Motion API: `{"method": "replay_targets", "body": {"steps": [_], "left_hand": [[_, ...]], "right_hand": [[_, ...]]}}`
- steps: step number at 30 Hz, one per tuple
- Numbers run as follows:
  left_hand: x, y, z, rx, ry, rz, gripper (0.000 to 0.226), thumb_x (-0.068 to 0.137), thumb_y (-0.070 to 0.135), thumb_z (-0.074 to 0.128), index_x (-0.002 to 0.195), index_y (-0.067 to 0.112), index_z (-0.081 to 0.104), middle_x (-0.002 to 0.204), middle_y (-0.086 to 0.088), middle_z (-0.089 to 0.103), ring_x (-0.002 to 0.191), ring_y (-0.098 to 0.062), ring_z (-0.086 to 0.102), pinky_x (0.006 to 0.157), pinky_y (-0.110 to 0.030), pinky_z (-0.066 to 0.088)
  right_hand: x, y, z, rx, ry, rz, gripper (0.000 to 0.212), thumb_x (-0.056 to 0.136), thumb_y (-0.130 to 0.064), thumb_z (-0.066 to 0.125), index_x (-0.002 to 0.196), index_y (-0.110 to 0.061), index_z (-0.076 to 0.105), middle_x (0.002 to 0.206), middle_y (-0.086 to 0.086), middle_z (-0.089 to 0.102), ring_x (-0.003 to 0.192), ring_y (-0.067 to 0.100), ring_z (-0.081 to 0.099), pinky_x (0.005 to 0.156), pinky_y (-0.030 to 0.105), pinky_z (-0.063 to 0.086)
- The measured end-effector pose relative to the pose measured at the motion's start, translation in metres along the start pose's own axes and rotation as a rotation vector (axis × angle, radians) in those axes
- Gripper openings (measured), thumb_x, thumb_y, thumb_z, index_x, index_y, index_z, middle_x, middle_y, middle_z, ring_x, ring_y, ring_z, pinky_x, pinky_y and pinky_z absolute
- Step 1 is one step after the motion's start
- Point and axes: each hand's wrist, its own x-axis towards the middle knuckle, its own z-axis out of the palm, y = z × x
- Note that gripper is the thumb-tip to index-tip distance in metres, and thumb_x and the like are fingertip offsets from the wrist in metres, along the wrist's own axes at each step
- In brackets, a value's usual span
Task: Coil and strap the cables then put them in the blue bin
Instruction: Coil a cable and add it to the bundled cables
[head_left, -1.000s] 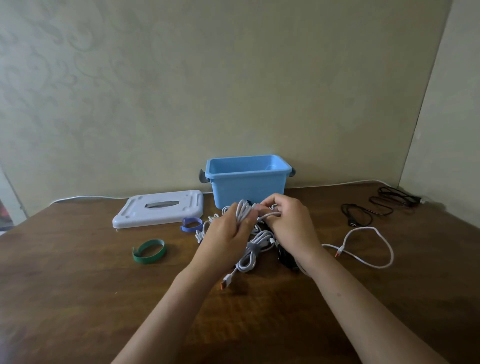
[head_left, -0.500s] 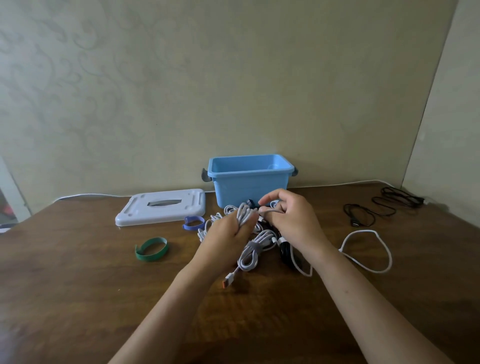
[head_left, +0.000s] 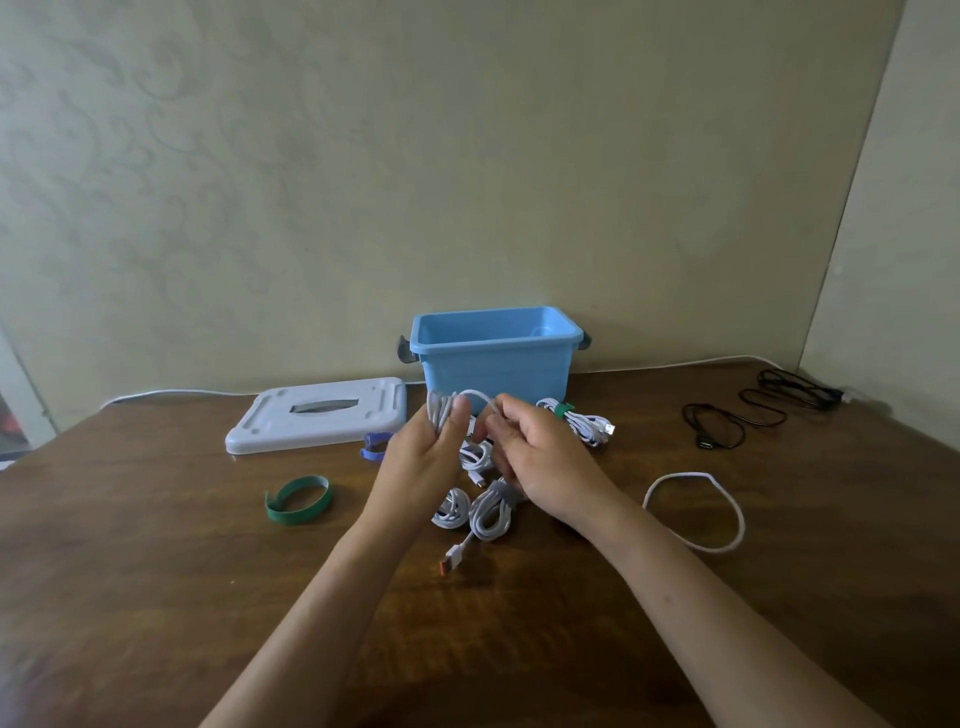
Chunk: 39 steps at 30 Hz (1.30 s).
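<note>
A dark wooden bench (head_left: 156, 597) meets pale patterned walls. The left hand (head_left: 421, 457) clenches a white cable (head_left: 441, 408) coil before the blue bin (head_left: 493, 358); the right hand (head_left: 540, 457) pinches its strand. Since earlier, both hands rose and the trailing loop (head_left: 696, 512) shortened.

A dark brown wooden table (head_left: 156, 597) carries a light blue plastic bin (head_left: 496, 364) just behind the grip, a grey-white plastic lid (head_left: 317, 418) and green strap loop (head_left: 298, 500) to its left, strapped white cable bundles (head_left: 478, 512) beneath it, and black cables (head_left: 753, 410) well to its right.
</note>
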Motion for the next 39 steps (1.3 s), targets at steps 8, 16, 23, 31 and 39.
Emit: {"method": "replay_targets", "body": {"steps": [8,16,23,31,39], "left_hand": [[-0.002,-0.006,0.006,-0.149,-0.133,0.002,0.031,0.101,0.048,0.045,0.102,0.027,0.068,0.083,0.014,0.072,0.081,-0.001,0.067,0.073,-0.021,0.05],[0.005,0.003,-0.01,-0.223,0.154,-0.021,0.045,0.105,0.049,0.033,0.081,0.019,0.056,0.051,0.012,0.049,0.052,-0.007,0.044,0.056,-0.032,0.038],[0.003,0.008,-0.009,-0.365,0.141,-0.008,0.047,0.105,0.042,0.036,0.103,0.0,0.058,0.069,-0.013,0.05,0.056,-0.017,0.047,0.052,-0.027,0.041],[0.002,0.008,-0.008,-0.278,0.062,0.094,0.04,0.106,0.035,0.037,0.096,0.004,0.06,0.066,-0.007,0.057,0.057,-0.02,0.047,0.053,-0.026,0.04],[0.004,0.008,-0.023,-0.196,0.163,0.07,0.051,0.099,0.053,0.04,0.077,0.014,0.066,0.062,-0.01,0.055,0.057,-0.024,0.05,0.054,-0.044,0.046]], "right_hand": [[-0.005,-0.002,0.007,-0.118,-0.039,-0.062,0.022,0.107,-0.034,0.048,0.117,-0.029,0.066,0.081,-0.019,0.065,0.074,-0.005,0.062,0.066,0.014,0.043],[-0.003,-0.002,0.001,-0.088,-0.196,-0.026,0.025,0.103,-0.039,0.057,0.078,-0.041,0.062,0.066,-0.021,0.063,0.062,-0.005,0.057,0.069,0.03,0.046],[-0.009,-0.003,0.029,-0.386,-0.319,-0.061,0.024,0.108,-0.036,0.042,0.097,-0.028,0.062,0.094,-0.004,0.069,0.091,0.02,0.064,0.08,0.038,0.048],[-0.004,0.009,0.013,-0.495,-0.303,-0.061,0.033,0.109,-0.034,0.04,0.085,-0.024,0.061,0.09,-0.005,0.067,0.087,0.014,0.062,0.078,0.033,0.042],[0.002,0.013,-0.019,-0.605,-0.217,-0.004,0.04,0.104,-0.053,0.044,0.077,-0.028,0.059,0.082,-0.01,0.065,0.079,0.008,0.062,0.07,0.031,0.045]]}}
